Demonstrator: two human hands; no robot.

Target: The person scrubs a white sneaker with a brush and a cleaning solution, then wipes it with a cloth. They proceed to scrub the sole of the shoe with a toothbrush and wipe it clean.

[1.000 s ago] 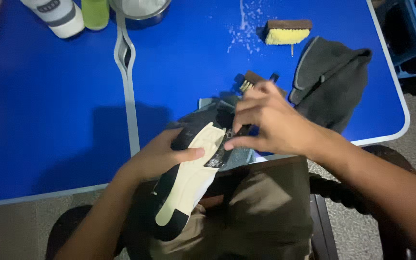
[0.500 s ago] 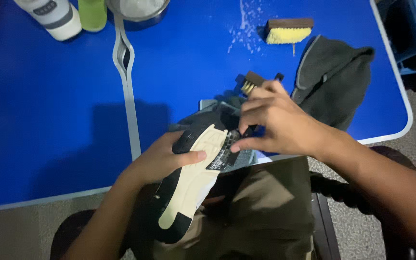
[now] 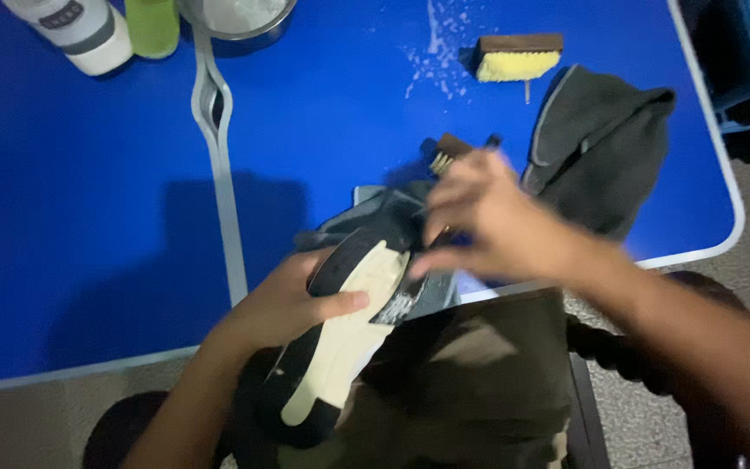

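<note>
Black shoe with cream sole (image 3: 349, 339) sole-up over our lap at blue tabletop (image 3: 115, 226) edge. Left hand (image 3: 284, 304) fingers wrapped around it. Right hand (image 3: 496, 221) fingers closed on small brown-handled brush (image 3: 446, 152) at toe. Foam on sole (image 3: 399, 306); scrubbing seems midway. Grey cloth (image 3: 605, 156) beside.

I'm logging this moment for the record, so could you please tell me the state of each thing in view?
Shoe: sole up, held over the lap.
Left hand: gripping the shoe's side.
Right hand: closed on a small brush, blurred.
Small brush: held at the shoe's sole edge, bristle end showing.
Yellow-bristled brush: lying unheld on the table.
Grey cloth: crumpled.
Blue table: flecked with white foam near the far brush.
</note>
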